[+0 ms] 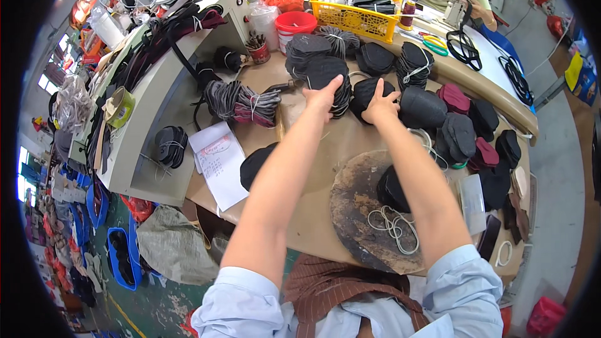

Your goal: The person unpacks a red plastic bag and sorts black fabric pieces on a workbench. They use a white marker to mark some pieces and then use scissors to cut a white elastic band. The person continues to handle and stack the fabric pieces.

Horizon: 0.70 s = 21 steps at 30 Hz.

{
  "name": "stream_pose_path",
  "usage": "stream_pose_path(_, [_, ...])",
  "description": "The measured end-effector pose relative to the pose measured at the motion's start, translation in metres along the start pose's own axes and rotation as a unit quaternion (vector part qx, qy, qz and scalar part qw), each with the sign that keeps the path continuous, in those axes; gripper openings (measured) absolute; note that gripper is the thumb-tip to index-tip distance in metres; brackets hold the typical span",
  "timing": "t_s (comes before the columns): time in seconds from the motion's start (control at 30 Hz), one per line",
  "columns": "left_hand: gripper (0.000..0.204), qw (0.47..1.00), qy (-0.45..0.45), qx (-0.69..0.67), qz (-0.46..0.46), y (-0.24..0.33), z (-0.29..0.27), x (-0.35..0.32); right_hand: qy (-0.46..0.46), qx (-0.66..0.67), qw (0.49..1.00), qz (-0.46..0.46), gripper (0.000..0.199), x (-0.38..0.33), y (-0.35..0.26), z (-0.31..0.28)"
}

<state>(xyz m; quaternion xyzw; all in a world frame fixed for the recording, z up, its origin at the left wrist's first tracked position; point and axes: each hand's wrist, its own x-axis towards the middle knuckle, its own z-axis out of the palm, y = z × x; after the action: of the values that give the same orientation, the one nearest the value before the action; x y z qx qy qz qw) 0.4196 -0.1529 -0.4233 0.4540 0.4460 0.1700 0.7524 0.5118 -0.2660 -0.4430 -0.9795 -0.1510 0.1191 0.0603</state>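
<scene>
Both bare forearms were extended forward from rolled pale-blue sleeves; the left hand was held with fingers spread, the right hand with fingers curled downward.

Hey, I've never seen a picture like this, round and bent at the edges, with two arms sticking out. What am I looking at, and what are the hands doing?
This is one picture from a wide fisheye camera worn on a person's head, looking down, so straight edges bend near the rim. The two bare forearms coming up from the bottom are that person's own. They reach across a brown worktable crowded with tied bundles of dark, flat shoe-part pieces. The left hand rests on one black bundle, and the right hand touches another black bundle beside it; whether either hand truly grips is hard to tell. Nearer the person lie a worn round board with loose white rubber bands, and a sheet of paper. Another person works at a machine at the top right.
</scene>
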Motion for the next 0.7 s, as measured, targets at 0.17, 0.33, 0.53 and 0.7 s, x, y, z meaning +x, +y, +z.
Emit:
stream_pose_path(0.17, [0.112, 0.981, -0.091, 0.15, 0.085, 0.047, -0.068, -0.076, -0.021, 0.123, 0.943, -0.309, 0.088, -0.039, 0.07, -0.067])
stream_pose_path(0.33, [0.085, 0.955, -0.038, 0.235, 0.176, 0.036, -0.203, -0.154, -0.219, 0.325, 0.903, -0.179, 0.059, -0.104, 0.204, -0.093])
stream_pose_path(0.53, [0.092, 0.993, -0.026, 0.066, -0.092, -0.065, -0.244, -0.162, -0.264, 0.392, 0.869, -0.146, 0.058, -0.14, 0.192, -0.037])
stream_pose_path(0.7, [0.091, 0.993, -0.071, 0.08, -0.049, -0.072, -0.216, -0.145, -0.207, 0.343, 0.895, -0.194, 0.072, -0.133, 0.182, -0.016])
